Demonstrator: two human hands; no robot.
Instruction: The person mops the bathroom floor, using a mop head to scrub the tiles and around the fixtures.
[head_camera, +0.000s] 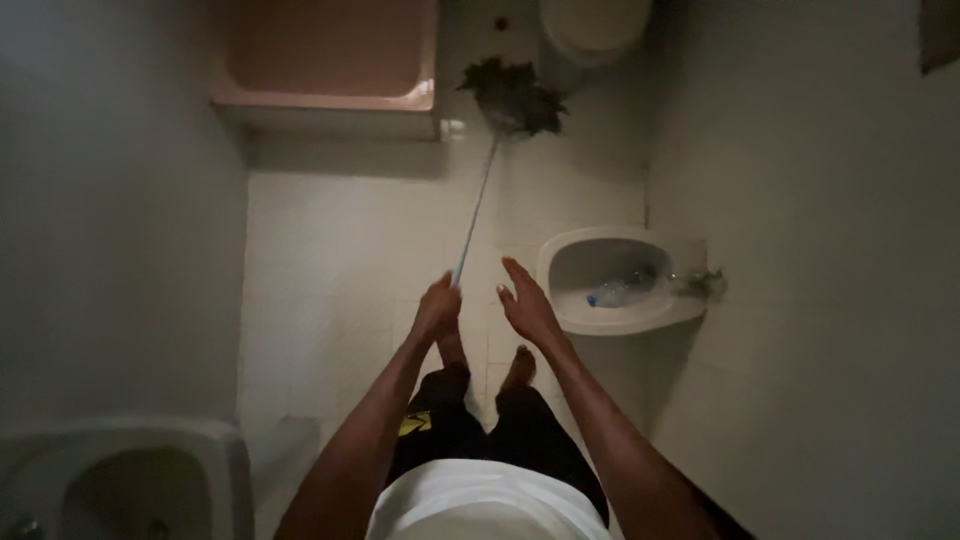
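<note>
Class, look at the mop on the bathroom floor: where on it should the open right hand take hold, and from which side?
On the mop handle, just beyond the left hand. The right hand is open beside it, so close in from the right. The pole is thin, straight and bare there; the mop head lies far off on the floor.

Counted around the bidet (612, 282): one mop (510, 97), one plastic bottle (618, 292) inside it, one pink shower tray (325, 60) far beyond, one sink (120, 470) opposite, two hands.

mop head (513, 97): on floor (340, 260), far end, between shower tray (325, 60) left and toilet (595, 25) right
bidet (615, 280): right of hands
sink (130, 480): near left
</note>
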